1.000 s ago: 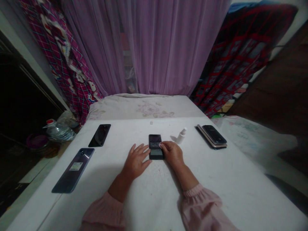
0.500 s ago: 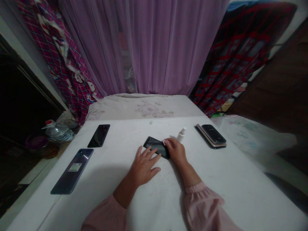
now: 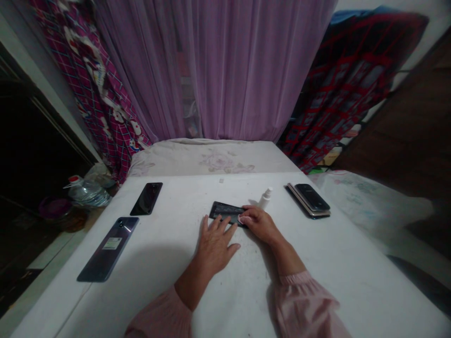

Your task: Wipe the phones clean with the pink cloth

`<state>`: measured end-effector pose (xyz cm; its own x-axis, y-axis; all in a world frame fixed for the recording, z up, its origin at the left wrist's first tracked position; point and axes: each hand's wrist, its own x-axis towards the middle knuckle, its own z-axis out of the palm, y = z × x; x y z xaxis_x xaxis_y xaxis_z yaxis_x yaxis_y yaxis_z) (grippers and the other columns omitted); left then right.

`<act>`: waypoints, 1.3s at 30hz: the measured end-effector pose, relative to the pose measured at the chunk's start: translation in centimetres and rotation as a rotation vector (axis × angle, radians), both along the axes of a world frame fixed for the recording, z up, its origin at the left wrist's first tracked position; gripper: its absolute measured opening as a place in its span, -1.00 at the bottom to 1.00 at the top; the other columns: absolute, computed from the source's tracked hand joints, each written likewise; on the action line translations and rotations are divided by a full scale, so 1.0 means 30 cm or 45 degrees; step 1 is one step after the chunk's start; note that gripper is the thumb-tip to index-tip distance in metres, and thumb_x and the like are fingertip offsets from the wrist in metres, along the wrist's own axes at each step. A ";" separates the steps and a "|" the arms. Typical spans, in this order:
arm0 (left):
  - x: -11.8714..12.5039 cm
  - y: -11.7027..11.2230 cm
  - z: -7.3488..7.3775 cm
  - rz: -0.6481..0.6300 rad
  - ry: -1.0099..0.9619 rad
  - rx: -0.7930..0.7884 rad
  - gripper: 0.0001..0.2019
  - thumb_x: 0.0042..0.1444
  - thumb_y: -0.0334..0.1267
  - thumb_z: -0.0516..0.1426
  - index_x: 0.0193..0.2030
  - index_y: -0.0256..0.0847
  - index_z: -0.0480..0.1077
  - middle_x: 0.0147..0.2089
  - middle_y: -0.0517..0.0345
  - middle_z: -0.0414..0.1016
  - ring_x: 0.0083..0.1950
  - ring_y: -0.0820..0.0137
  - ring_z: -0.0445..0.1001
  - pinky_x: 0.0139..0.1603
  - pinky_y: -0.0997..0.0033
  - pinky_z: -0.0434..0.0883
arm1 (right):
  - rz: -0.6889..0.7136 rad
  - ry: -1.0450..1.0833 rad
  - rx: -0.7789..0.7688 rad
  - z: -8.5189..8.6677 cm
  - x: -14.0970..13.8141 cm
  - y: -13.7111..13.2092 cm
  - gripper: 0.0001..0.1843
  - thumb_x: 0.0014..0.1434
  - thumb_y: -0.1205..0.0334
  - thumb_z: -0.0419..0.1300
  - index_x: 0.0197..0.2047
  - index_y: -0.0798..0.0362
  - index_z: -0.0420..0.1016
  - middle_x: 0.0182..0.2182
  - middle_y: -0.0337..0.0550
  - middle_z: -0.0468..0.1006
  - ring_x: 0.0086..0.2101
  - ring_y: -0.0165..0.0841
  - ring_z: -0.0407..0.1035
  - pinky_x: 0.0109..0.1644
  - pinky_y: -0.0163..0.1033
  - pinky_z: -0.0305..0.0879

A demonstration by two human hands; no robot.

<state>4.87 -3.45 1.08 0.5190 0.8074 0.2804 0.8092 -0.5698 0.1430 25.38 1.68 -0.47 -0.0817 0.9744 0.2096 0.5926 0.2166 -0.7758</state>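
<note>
A black smartphone (image 3: 225,211) lies crosswise on the white table (image 3: 169,225), near the middle. My right hand (image 3: 259,224) rests on its right end, with the fingers together over the dark glass. Several fingertips of my left hand (image 3: 215,243) reach the phone's near edge, spread apart, and the palm stays low over the table. A pale spot shows at my right fingertips, too small to identify. The phone's right end is hidden under those fingers.
A white spray bottle (image 3: 265,198) stands just beyond my right hand. Further out lie a black phone (image 3: 146,198), a purple-backed phone with a label (image 3: 107,249), and a stack of phones (image 3: 310,200). A plastic bottle (image 3: 87,193) stands beyond the left table edge.
The black smartphone has turned from pointing away from me to lying crosswise, its far end swinging left. My left hand has slid right along the table, and my right hand has shifted slightly right.
</note>
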 end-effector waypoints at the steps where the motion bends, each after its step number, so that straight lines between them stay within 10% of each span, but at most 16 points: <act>1: 0.000 0.001 -0.001 -0.002 -0.004 0.009 -0.49 0.24 0.13 0.09 0.26 0.03 0.28 0.33 0.12 0.32 0.33 0.07 0.24 0.36 -0.30 -0.05 | 0.069 0.034 -0.014 0.000 0.013 -0.003 -0.88 0.08 0.21 0.25 -0.39 0.00 0.62 -0.11 -0.05 0.61 0.06 -0.17 0.40 0.15 -0.05 0.28; 16: -0.001 0.004 0.000 0.008 -0.015 0.012 -0.52 0.23 0.11 0.11 0.24 0.05 0.32 0.31 0.13 0.35 0.32 0.09 0.25 0.35 -0.23 0.03 | -0.270 -0.161 0.102 -0.013 -0.035 0.034 -0.81 0.18 0.18 0.14 -0.30 -0.01 0.58 -0.33 -0.10 0.62 -0.25 -0.21 0.48 -0.11 -0.12 0.36; 25: -0.022 0.011 -0.003 0.017 -0.038 0.036 -0.57 0.23 0.05 0.14 0.21 0.07 0.35 0.29 0.16 0.38 0.29 0.11 0.29 0.36 -0.22 0.01 | 0.267 0.150 0.004 -0.004 0.033 -0.005 -0.86 0.10 0.17 0.24 -0.39 0.02 0.58 -0.12 -0.02 0.59 0.12 -0.17 0.35 0.15 -0.08 0.27; 39: -0.024 0.004 0.009 0.006 0.021 0.019 -0.57 0.27 -0.03 0.12 0.25 0.04 0.31 0.32 0.10 0.33 0.33 0.07 0.25 0.36 -0.26 0.00 | -0.265 -0.138 0.089 -0.019 -0.049 0.046 -0.82 0.17 0.20 0.13 -0.30 0.00 0.57 -0.34 -0.12 0.61 -0.29 -0.25 0.46 -0.15 -0.17 0.35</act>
